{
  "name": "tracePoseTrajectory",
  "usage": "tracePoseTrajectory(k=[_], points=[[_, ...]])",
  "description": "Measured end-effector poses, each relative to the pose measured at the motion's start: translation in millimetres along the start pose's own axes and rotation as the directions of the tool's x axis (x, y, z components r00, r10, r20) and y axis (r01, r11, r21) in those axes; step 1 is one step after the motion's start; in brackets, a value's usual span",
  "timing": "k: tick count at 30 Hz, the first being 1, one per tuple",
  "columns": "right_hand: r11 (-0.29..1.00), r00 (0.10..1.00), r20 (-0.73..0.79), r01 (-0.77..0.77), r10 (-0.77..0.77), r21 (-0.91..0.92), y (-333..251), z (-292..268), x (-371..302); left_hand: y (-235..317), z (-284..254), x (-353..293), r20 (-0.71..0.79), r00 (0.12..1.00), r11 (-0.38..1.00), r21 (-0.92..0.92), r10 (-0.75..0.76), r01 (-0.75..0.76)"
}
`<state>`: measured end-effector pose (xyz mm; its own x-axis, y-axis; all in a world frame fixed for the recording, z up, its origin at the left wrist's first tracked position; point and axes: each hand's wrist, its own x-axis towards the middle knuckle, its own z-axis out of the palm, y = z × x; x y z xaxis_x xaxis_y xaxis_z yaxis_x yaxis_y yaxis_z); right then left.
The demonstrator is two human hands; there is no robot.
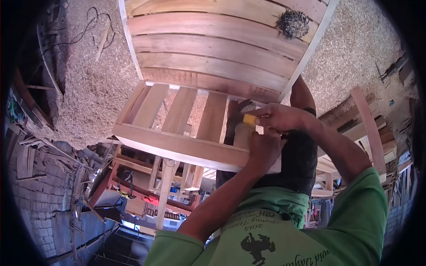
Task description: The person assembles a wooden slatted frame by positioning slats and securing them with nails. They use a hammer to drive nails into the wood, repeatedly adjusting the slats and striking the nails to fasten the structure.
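Note:
My right hand (284, 118) is closed on a small yellow block (250, 119), held by the fingertips just above the slats of a wooden frame (186, 144). Right below it my left hand (265, 150) is curled with the thumb up, close to the block and over the frame's front rail. What the left fingers hold, if anything, is hidden. Behind the slats, and joined to the frame's far side, a wide panel of wooden boards (213, 44) spreads away from me. My legs show beneath the right end of the frame.
A dark tangled clump (293, 24) lies on the panel's far right. Wood shavings (97, 97) cover the ground on both sides. A curved wooden piece (369, 126) and stacked timber stand at the right. Scrap wood (33, 155) lines the left, and a cable (95, 22) lies at the far left.

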<state>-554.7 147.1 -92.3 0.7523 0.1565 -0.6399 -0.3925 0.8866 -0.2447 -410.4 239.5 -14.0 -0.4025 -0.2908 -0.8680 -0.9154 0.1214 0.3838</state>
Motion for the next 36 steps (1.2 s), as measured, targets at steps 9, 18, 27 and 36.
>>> tracePoseTrajectory(k=[9,18,27,36], points=[[0.972,0.963,-0.191,0.211,-0.189,0.105,15,13,-32,1,-5,-2,-0.025,0.992,0.986,0.115,0.122,-0.118],[0.935,0.879,-0.441,0.293,-0.183,0.197,99,-22,-114,-30,-80,-85,-0.069,0.993,0.99,0.108,0.093,-0.085],[0.956,0.967,-0.242,0.144,-0.081,0.254,152,-16,-113,-55,-101,-97,-0.055,0.998,0.949,0.315,0.043,-0.023],[0.947,0.984,-0.171,0.109,-0.059,0.301,151,-19,-63,-56,-89,-56,-0.07,0.996,0.928,0.364,-0.05,0.073]])
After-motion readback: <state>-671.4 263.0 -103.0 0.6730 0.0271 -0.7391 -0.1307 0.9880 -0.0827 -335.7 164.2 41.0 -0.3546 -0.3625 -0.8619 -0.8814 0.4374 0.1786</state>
